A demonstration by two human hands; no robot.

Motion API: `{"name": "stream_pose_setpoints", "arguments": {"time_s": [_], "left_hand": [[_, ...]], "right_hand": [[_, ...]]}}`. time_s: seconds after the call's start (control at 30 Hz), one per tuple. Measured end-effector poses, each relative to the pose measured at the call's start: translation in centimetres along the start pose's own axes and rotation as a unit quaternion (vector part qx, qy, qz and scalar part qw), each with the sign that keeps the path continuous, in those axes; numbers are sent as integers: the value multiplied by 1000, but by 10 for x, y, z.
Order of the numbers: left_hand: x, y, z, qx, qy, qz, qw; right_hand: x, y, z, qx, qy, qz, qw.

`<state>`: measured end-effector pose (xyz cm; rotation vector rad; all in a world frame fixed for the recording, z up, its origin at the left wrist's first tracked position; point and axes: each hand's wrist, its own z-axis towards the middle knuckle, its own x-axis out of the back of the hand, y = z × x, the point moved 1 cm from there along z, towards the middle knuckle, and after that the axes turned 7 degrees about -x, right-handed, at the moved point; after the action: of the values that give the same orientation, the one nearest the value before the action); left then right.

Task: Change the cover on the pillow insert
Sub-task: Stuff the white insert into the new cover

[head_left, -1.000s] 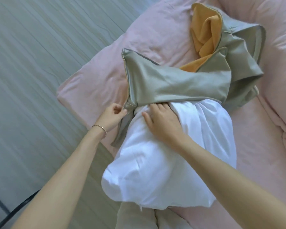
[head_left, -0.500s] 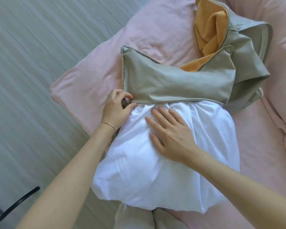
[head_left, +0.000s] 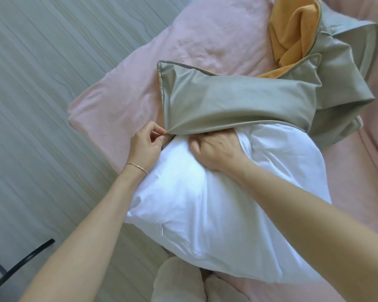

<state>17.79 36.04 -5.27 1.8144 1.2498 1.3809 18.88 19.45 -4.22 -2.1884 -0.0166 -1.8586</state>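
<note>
The white pillow insert [head_left: 216,205] lies on the pink bed [head_left: 122,105], its near end toward the person and its far end just under the open mouth of the grey-green cover [head_left: 234,101]. Most of the insert is bare, so the step in hand looks like stuffing the insert into the cover (pulling it out cannot be ruled out from this one view).

The left hand [head_left: 145,144] pinches the near hem of the cover between thumb and fingertips at the left corner of the opening, lifting it off the insert. The right hand [head_left: 216,147] presses down on the top of the insert, fingers curled and bunching the white fabric, with the fingertips hidden under the cover's edge; whether they grip the filling or only push it cannot be told.

The far part of the cover is crumpled and folded back, showing an orange lining [head_left: 292,40]. A thin bracelet [head_left: 136,166] sits on the left wrist. Pale wood-grain floor [head_left: 42,105] runs beside the bed.

The next move probably calls for holding the hem open and taut while the right hand drives the insert's far corner deeper, then working the cover down over the bulk. The crumpled far end will likely need straightening, or the corners will not seat.
</note>
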Motion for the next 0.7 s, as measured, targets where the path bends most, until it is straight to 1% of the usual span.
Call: {"name": "stream_pose_setpoints", "arguments": {"time_s": [0.1,0.13,0.23,0.27,0.3,0.33,0.37,0.4,0.43,0.47,0.5,0.53,0.57,0.63,0.67,0.7], "left_hand": [[3,4,-1,19,-6,56,998],[4,5,-1,29,-11,78,996],[4,15,-2,51,-23,155,986],[1,21,-4,50,-21,184,981],[-5,28,-7,43,-8,211,977],[-11,35,-12,28,16,226,974],[-18,45,-20,-10,56,232,971],[-27,56,-28,-77,102,229,965],[-38,68,-37,-156,122,225,954],[-52,79,-44,-234,116,219,940],[-67,88,-49,-298,84,211,927],[-83,97,-51,-341,38,204,917],[-97,105,-50,-366,-8,201,909],[-121,117,-41,-383,-76,202,898],[-130,120,-37,-384,-97,207,895],[-136,124,-32,-380,-114,215,892]], "right_hand": [[7,-4,-5,7,-86,3,996],[8,-4,-14,27,-85,14,996],[21,2,-52,95,-37,105,989],[26,10,-65,100,-2,147,984],[32,22,-75,88,47,184,978],[41,34,-85,58,102,207,971],[48,49,-93,15,149,212,966],[52,65,-101,-26,183,203,962],[55,83,-109,-71,203,187,959],[54,100,-116,-122,210,170,955],[52,115,-122,-182,203,163,948],[50,130,-128,-245,182,171,937],[46,140,-133,-307,148,197,919],[39,153,-139,-406,55,302,861],[35,158,-139,-429,14,363,827],[31,160,-140,-435,-13,414,799]]}}
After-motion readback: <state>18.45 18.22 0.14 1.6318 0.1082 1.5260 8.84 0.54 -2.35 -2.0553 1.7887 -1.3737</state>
